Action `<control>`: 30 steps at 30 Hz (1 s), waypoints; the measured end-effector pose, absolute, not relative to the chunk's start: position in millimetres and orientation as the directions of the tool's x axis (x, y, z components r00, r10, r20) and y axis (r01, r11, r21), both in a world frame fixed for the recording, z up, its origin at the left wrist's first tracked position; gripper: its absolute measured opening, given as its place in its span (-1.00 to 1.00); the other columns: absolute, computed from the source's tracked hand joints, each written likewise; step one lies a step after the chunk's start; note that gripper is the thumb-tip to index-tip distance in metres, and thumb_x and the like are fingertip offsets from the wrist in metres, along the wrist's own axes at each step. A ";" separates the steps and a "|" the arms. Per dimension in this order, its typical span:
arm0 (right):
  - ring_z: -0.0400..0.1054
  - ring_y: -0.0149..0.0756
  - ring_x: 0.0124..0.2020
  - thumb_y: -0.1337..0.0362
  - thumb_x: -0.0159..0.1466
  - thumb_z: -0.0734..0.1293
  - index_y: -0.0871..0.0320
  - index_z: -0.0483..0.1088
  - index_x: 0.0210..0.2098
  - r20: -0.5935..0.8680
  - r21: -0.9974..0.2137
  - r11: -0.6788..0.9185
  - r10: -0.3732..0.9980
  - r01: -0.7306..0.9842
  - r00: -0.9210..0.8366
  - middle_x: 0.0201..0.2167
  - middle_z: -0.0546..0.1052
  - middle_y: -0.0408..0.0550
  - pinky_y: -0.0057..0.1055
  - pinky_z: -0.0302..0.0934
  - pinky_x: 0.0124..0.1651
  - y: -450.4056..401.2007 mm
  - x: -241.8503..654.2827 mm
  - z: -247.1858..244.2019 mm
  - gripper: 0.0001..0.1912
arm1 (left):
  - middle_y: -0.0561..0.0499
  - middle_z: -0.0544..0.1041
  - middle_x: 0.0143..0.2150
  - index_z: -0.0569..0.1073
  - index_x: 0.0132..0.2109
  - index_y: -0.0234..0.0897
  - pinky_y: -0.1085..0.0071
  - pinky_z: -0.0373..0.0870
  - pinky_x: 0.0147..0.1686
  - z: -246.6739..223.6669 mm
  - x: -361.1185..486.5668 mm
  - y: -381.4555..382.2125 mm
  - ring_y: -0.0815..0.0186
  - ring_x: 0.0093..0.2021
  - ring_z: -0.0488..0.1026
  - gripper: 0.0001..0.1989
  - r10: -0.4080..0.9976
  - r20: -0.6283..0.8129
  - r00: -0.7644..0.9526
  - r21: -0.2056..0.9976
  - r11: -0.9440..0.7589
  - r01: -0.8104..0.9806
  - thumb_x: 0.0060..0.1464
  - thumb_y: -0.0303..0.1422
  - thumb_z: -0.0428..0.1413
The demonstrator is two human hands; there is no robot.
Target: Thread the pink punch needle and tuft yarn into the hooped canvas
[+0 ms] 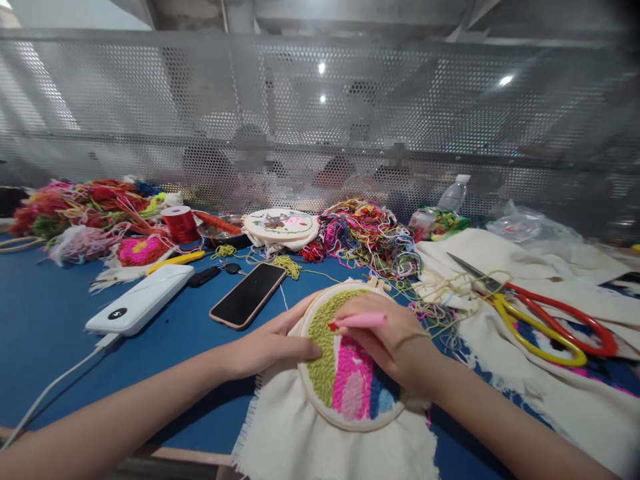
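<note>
Both hands are on the embroidery hoop (345,363) near the front edge of the blue counter (60,313). Left hand (273,343) is clamped narrowly on the hoop's left rim, thumb over the top, steadying it. Right hand (387,337) is wrapped around a pink punch needle (357,321), its red tip sitting right on the olive-green loops.

Risks, as I read them: that thumb lies close to the needle tip, so a slip sideways could jab it. If the left grip loosens, the round hoop could skate on the smooth counter and the stitch would land off line. A tug on the working yarn might pull loops back out of the cloth.

Textures now: the hoop holds cream woven cloth (300,440) with frayed edges, packed with nubbly pile in olive, hot pink and blue. Just to the right, loose tangled yarn (435,307) trails toward big scissors (545,320) with glossy red and yellow handles, blades steel; those strands could snag the wrist. Farther left lie a glassy black smartphone (249,295) and a smooth white power bank (140,299).
</note>
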State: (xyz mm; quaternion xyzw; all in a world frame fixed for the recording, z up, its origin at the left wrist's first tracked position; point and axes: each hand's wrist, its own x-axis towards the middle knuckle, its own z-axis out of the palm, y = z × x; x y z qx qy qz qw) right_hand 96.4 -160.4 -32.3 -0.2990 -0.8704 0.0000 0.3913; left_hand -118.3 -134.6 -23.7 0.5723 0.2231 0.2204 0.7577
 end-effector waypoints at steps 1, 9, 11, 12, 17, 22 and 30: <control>0.40 -0.23 -0.22 0.34 0.34 0.18 0.10 0.34 -0.16 0.703 -0.265 0.815 0.529 0.516 -0.475 -0.22 0.52 0.00 -0.25 0.31 -0.15 -162.3 97.4 -32.2 -0.86 | 0.05 0.28 0.27 0.07 0.30 0.01 0.31 0.26 0.08 -23.9 -118.1 -134.7 0.13 0.23 0.23 -0.24 0.593 -0.067 0.802 0.967 0.237 -0.094 0.02 -0.61 0.10; 0.42 -0.28 -0.21 0.41 0.36 0.10 0.08 0.24 -0.08 0.766 -0.276 0.873 0.453 0.403 -0.456 -0.22 0.47 0.00 -0.29 0.35 -0.18 -166.4 103.9 -28.3 -0.80 | 0.03 0.31 0.25 0.15 0.27 -0.01 0.27 0.28 0.07 -29.4 -118.7 -133.3 0.11 0.22 0.24 -0.30 0.617 -0.053 0.785 0.970 0.219 -0.107 0.02 -0.58 0.11; 0.42 -0.27 -0.20 0.42 0.35 0.10 0.08 0.23 -0.08 0.758 -0.267 0.872 0.453 0.409 -0.470 -0.22 0.47 0.00 -0.29 0.36 -0.16 -165.6 104.1 -27.9 -0.79 | 0.02 0.32 0.24 0.14 0.27 -0.01 0.26 0.27 0.07 -28.9 -118.0 -133.4 0.11 0.20 0.26 -0.29 0.612 -0.060 0.789 0.968 0.230 -0.104 0.02 -0.59 0.11; 0.42 -0.26 -0.19 0.43 0.35 0.10 0.07 0.23 -0.08 0.754 -0.269 0.871 0.456 0.412 -0.473 -0.22 0.47 0.00 -0.28 0.36 -0.15 -165.4 104.1 -28.0 -0.79 | 0.02 0.33 0.23 0.14 0.27 -0.02 0.26 0.27 0.07 -28.4 -117.5 -133.6 0.11 0.19 0.28 -0.29 0.606 -0.059 0.793 0.966 0.236 -0.109 0.01 -0.60 0.10; 0.42 -0.26 -0.19 0.40 0.36 0.10 0.05 0.22 -0.10 0.743 -0.278 0.864 0.471 0.420 -0.475 -0.23 0.48 -0.01 -0.27 0.37 -0.16 -165.5 103.5 -27.9 -0.81 | 0.05 0.34 0.22 0.17 0.26 -0.01 0.30 0.27 0.07 -27.3 -115.5 -134.5 0.15 0.20 0.27 -0.31 0.582 -0.016 0.813 0.959 0.238 -0.151 0.02 -0.61 0.08; 0.41 -0.24 -0.19 0.38 0.34 0.13 0.07 0.31 -0.14 0.658 -0.231 0.856 0.487 0.462 -0.574 -0.25 0.51 -0.02 -0.27 0.36 -0.16 -158.3 100.0 -27.2 -0.82 | 0.04 0.28 0.27 0.11 0.28 0.00 0.28 0.25 0.09 -29.4 -117.5 -134.9 0.11 0.23 0.22 -0.28 0.608 -0.055 0.792 0.968 0.226 -0.106 0.04 -0.57 0.11; 0.41 -0.22 -0.15 0.29 0.31 0.24 0.09 0.36 -0.17 0.593 -0.549 0.694 0.716 0.466 -0.368 -0.19 0.52 -0.01 -0.21 0.32 -0.07 -161.0 93.2 -30.9 -0.88 | -0.01 0.34 0.22 0.07 0.30 0.01 0.28 0.30 0.04 -31.1 -114.9 -135.3 0.12 0.14 0.34 -0.24 0.624 -0.051 0.779 0.962 0.242 -0.130 0.02 -0.59 0.11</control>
